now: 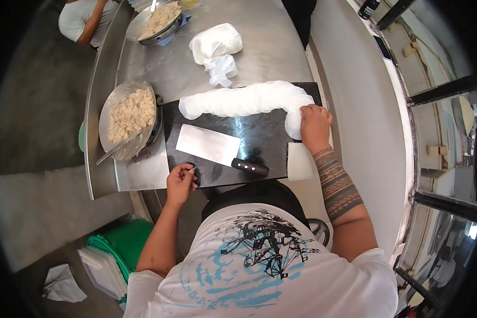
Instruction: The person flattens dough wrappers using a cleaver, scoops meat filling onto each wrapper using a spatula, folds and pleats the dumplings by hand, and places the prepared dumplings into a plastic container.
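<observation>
A long overlapping row of thin round white dough wrappers (238, 100) lies across the black board (265, 132) and bends toward me at its right end. At that end, my right hand (316, 126) has its curled fingers on the wrapper edge, gripping it. My left hand (181, 183) is closed at the board's near left corner, fingertips pinched together; what they hold, if anything, is too small to make out. Between my hands lies a cleaver (209, 145) with a broad blade and dark riveted handle, touched by neither hand.
A bowl of pale chopped filling (132, 119) with a utensil stands left of the board. Another filling bowl (161, 24) sits farther back. White plastic-wrapped bundle (215, 42) rests behind the wrappers. A white slab (300, 160) lies by my right forearm. A wall (355, 106) borders the right.
</observation>
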